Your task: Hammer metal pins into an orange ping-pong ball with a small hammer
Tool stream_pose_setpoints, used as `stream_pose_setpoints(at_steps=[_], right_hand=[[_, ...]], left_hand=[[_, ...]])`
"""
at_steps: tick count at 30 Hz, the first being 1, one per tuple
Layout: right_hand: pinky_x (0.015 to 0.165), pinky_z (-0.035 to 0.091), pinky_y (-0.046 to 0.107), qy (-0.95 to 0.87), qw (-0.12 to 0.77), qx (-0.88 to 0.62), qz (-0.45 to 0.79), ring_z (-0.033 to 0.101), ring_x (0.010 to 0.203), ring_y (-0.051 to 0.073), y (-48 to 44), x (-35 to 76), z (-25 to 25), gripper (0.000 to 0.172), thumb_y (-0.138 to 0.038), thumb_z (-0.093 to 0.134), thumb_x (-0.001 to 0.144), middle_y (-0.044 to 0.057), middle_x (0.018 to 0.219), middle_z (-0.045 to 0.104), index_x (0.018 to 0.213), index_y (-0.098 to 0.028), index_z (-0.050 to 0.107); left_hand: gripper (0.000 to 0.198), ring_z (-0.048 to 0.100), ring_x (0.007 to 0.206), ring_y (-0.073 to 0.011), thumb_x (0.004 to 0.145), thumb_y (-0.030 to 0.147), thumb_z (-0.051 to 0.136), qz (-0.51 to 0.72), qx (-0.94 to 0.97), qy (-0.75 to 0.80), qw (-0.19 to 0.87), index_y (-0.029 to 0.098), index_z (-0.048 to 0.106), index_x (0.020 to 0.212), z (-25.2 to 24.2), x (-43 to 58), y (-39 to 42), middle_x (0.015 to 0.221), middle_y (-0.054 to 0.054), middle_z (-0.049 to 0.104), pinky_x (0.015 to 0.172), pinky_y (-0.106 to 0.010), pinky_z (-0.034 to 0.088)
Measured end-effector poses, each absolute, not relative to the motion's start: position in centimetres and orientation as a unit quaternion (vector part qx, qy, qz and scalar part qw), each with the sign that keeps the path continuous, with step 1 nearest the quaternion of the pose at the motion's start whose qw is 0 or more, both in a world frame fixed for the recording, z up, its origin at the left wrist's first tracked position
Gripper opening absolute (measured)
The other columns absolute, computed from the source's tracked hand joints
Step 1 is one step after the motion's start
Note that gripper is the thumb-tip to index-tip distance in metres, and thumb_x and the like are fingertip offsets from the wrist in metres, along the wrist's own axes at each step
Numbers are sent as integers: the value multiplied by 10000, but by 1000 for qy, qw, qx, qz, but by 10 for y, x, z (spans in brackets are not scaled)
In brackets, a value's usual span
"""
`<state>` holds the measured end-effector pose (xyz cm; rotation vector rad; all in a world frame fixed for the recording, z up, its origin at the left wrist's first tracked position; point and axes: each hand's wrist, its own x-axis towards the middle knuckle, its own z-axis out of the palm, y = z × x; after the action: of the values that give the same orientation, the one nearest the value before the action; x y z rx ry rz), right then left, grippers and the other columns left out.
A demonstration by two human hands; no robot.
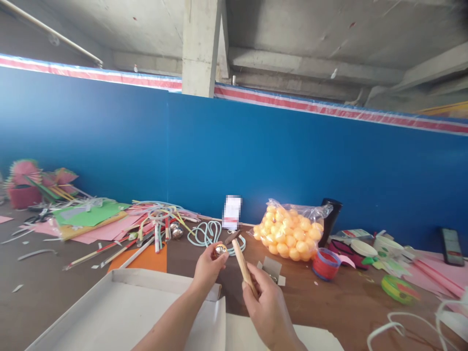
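Observation:
My left hand (209, 267) is closed, its fingers pinching a small shiny metallic ball (221, 250). In my right hand (265, 302) is the light wooden handle of a small hammer (243, 263), its dark head angled up just above and to the right of the ball. I cannot tell whether head and ball touch. Behind both hands lies a loosely coiled pale blue cord (204, 235). A small opened cardboard box (272, 267) stands beside my right hand, with little metal pieces inside that are too small to name. Another silvery ball (176, 230) rests further left.
A clear bag of orange balls (288, 234) stands behind my right hand. Red ribbon spool (325, 264), green tape roll (398, 288) and phone (452, 247) are on the right. Coloured paper (87, 214) and sticks crowd the left. A white tray (161, 275) lies in front; a blue partition (256, 156) rises behind.

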<state>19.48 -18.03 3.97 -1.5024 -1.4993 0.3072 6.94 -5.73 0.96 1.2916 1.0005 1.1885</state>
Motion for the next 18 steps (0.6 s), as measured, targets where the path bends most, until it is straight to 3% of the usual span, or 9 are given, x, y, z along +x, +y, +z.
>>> stream_pose_setpoints(at_steps=[18], right_hand=[[860,473,295,-631,460,-612,124,590,996,220,-180,194,40,422,-191,476,779,89,1117,619,1197,-202,533]], left_hand=[[400,549,565,-114,677,363,594,472,584,425,505,154,549,1015,11,72,-63,719,-8,588,522,-218,451]])
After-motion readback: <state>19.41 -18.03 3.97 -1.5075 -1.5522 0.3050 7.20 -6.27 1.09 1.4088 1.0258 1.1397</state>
